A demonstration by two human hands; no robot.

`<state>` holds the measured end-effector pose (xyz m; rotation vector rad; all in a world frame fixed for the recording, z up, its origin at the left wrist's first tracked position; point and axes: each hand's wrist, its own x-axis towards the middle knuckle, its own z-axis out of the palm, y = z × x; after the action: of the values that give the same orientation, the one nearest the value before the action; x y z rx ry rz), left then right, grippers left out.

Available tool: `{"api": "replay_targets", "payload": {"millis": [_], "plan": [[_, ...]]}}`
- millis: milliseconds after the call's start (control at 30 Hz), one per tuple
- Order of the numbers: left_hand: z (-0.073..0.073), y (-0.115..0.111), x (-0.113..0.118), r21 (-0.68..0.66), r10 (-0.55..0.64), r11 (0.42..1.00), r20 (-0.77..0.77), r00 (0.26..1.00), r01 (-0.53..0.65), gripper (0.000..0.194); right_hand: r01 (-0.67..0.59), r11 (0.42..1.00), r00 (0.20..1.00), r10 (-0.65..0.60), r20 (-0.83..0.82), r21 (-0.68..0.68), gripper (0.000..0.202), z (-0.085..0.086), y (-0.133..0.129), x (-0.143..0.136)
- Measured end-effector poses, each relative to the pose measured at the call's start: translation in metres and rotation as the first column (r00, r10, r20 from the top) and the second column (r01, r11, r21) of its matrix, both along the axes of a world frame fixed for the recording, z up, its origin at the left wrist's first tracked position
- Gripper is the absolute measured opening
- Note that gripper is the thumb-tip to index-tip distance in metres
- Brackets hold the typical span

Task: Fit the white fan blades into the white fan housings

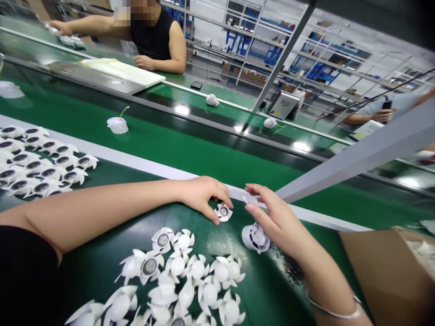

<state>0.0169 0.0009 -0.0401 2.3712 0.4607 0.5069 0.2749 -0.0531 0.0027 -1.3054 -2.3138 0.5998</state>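
My left hand (207, 194) is closed around a small white fan wheel (223, 211) with a dark ring at its hub, thumb on one side and fingers on the other. My right hand (272, 213) hovers to the right, its thumb and fingers apart; whether a tiny piece sits at the fingertips is unclear. Below it stands a white round housing (256, 237) with a fan wheel inside, partly beside my wrist. Loose white fan wheels (197, 269) lie heaped on the green work surface in front of me, most with the hub's closed face up.
Rows of fan wheels (37, 160) lie at the left. Small dark parts (290, 267) are scattered under my right forearm. A cardboard box (384, 267) stands right, near a slanted grey post (356, 154). White housings, one (118, 125) nearby, sit on the green belt. A co-worker (154, 38) sits opposite.
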Motion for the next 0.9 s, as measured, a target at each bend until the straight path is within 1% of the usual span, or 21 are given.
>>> {"api": "replay_targets", "payload": {"millis": [67,100,133,167,200,267,300,333,400,467,533,567,633,700,800,867,900], "plan": [[0.0,0.0,0.0,-0.011,0.003,1.0,-0.001,1.0,-0.003,0.052,0.061,0.995,0.984,-0.046,0.17,-0.084,0.061,0.007,-0.008,0.009],[-0.001,0.0,0.0,-0.019,0.003,1.0,0.0,1.0,-0.003,0.052,0.109,0.987,0.965,-0.076,0.252,-0.119,0.066,0.009,-0.013,0.012],[-0.001,0.0,0.0,-0.029,0.003,1.0,0.001,1.0,-0.003,0.053,0.151,0.978,0.941,-0.098,0.325,-0.142,0.063,0.01,-0.017,0.015],[-0.002,0.001,0.0,-0.037,0.002,0.999,0.002,1.0,-0.002,0.053,0.174,0.972,0.92,-0.102,0.379,-0.16,0.055,0.011,-0.021,0.016],[-0.003,0.001,0.0,-0.043,0.003,0.999,0.002,1.0,-0.003,0.054,0.17,0.968,0.91,-0.083,0.406,-0.184,0.044,0.012,-0.025,0.015],[-0.004,0.001,0.001,-0.047,0.006,0.999,0.004,1.0,-0.006,0.055,0.086,0.964,0.925,0.016,0.379,-0.252,0.023,0.013,-0.027,0.011],[-0.005,0.001,0.001,-0.047,0.01,0.999,0.006,1.0,-0.01,0.056,0.027,0.96,0.94,0.07,0.334,-0.278,0.016,0.015,-0.027,0.008],[-0.005,0.001,0.001,-0.048,0.014,0.999,0.007,1.0,-0.014,0.058,-0.022,0.959,0.954,0.104,0.28,-0.284,0.016,0.017,-0.026,0.006],[-0.006,0.002,0.0,-0.067,0.026,0.997,0.002,1.0,-0.026,0.07,-0.065,0.972,0.98,0.105,0.171,-0.225,0.029,0.021,-0.023,0.002],[-0.006,0.003,-0.001,-0.119,0.033,0.992,0.0,0.999,-0.033,0.087,-0.058,0.991,0.995,0.068,0.078,-0.121,0.039,0.025,-0.021,-0.002],[-0.005,0.005,-0.003,-0.203,0.026,0.979,0.039,0.999,-0.017,0.098,-0.054,0.999,0.999,0.054,0.007,-0.003,0.042,0.025,-0.019,-0.008],[-0.004,0.005,-0.003,-0.251,0.022,0.968,0.078,0.997,-0.002,0.099,-0.065,0.997,0.998,0.065,-0.005,0.049,0.041,0.024,-0.019,-0.012],[-0.002,0.006,-0.003,-0.346,0.037,0.938,0.157,0.987,0.02,0.093,-0.101,0.989,0.995,0.1,0.014,0.107,0.04,0.018,-0.018,-0.021],[-0.001,0.006,-0.002,-0.418,0.104,0.908,0.176,0.979,-0.021,0.084,-0.143,0.985,0.988,0.137,0.066,0.095,0.041,0.008,-0.016,-0.028],[-0.003,0.005,0.001,-0.42,0.22,0.895,0.118,0.968,-0.152,0.068,-0.157,0.985,0.981,0.148,0.126,0.067,0.045,-0.007,-0.015,-0.031],[-0.005,0.005,0.002,-0.397,0.228,0.901,0.096,0.969,-0.173,0.061,-0.136,0.986,0.984,0.123,0.126,0.097,0.046,-0.013,-0.015,-0.029],[-0.006,0.005,0.002,-0.394,0.214,0.905,0.092,0.972,-0.162,0.058,-0.127,0.985,0.986,0.113,0.12,0.117,0.041,-0.014,-0.015,-0.028]]}}
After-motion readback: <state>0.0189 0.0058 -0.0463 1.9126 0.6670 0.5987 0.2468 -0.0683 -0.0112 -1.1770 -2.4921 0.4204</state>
